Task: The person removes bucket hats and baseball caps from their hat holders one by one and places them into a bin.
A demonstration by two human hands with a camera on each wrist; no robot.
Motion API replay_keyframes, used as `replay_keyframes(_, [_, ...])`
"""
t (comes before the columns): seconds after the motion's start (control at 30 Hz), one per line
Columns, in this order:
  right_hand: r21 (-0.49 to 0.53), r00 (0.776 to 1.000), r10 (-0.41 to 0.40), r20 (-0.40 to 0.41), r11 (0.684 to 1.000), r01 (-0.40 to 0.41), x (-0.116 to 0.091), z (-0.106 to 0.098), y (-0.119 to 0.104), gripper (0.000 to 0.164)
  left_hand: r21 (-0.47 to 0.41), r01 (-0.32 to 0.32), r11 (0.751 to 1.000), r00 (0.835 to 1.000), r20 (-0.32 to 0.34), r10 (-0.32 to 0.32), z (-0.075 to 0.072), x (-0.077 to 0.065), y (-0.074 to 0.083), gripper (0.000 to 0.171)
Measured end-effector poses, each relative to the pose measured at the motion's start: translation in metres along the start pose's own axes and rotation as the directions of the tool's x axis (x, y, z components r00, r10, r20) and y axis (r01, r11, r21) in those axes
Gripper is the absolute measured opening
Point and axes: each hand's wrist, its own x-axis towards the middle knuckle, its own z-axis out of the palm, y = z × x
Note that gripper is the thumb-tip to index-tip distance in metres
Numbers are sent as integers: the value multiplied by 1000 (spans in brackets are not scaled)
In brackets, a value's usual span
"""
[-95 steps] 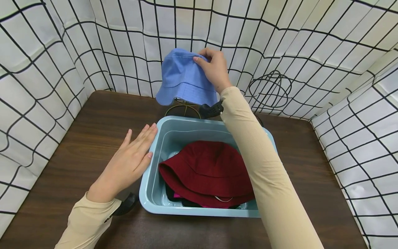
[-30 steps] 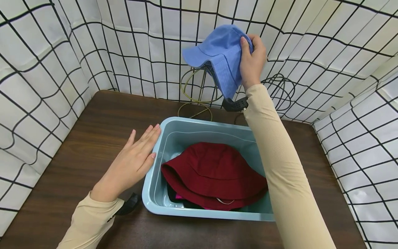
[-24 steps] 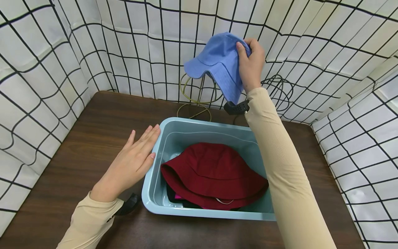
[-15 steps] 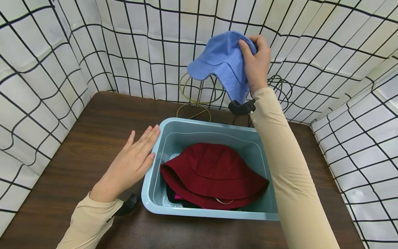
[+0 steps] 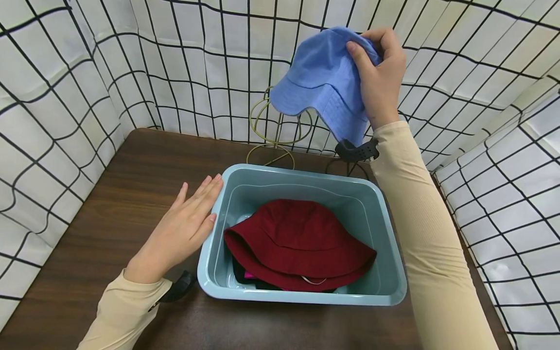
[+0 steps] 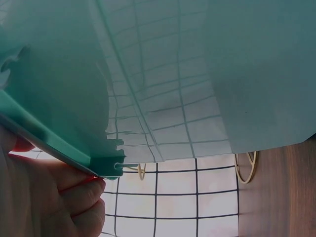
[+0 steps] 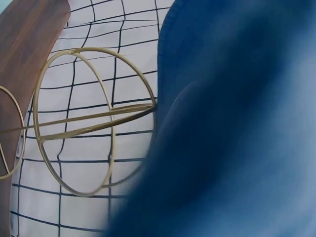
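Note:
My right hand (image 5: 385, 78) pinches the crown of a light blue bucket hat (image 5: 323, 87) between thumb and fingers. Its wavy brim hangs downward, held in the air at the back, up and right of a gold wire hat stand (image 5: 276, 143). In the right wrist view the blue hat (image 7: 222, 123) fills the right side, blurred. My left hand (image 5: 181, 226) rests with straight fingers against the left rim of a light blue plastic basin (image 5: 306, 296). Inside the basin lies a dark red bucket hat (image 5: 302, 238), over black and pink fabric that is mostly hidden.
A dark wooden table (image 5: 140, 180) carries the basin. White cloth walls with black grid lines (image 5: 188, 73) enclose the back and sides. A black wire stand (image 5: 348, 167) stands behind the basin's right end, partly covered by the right arm.
My right hand has lifted the blue hat off the gold stand and carried it up and to the right. The stand is now bare. My left hand stays at the basin's rim.

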Motion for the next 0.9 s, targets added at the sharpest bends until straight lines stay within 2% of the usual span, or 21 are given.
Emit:
replay_keyframes(0.13, [28, 1000, -28, -1, 999, 28, -6, -8, -13, 9, -2, 3, 1000, 1000, 1, -3, -1, 0, 1, 61])
replay_keyframes(0.3, [71, 1000, -25, -1, 997, 25, -15, -19, -30, 10, -2, -1, 1000, 1000, -1, 1, -1, 0, 1, 61])
replay_keyframes(0.33, [82, 1000, -22, -2, 996, 22, -16, -21, -32, 10, -1, -3, 1000, 1000, -1, 3, -1, 1, 1, 60])
replay_keyframes(0.47, [108, 995, -103, 6, 989, 102, -18, -31, -31, 10, -1, -5, 1000, 1000, -2, 5, -1, 1, 1, 60])
replay_keyframes(0.6, [183, 994, -109, 5, 977, 106, -21, -40, -33, 10, -1, -3, 1000, 1000, 1, 3, -1, 1, 1, 59])
replay_keyframes(0.77, [298, 995, -98, 15, 950, 89, -31, -48, -39, 11, 4, -6, 1000, 1000, 3, 6, -1, 2, 2, 59])
replay_keyframes(0.9, [448, 999, -28, 33, 894, 11, -40, -52, -43, 11, 8, -7, 1000, 1000, 4, 7, -1, 2, 2, 58])
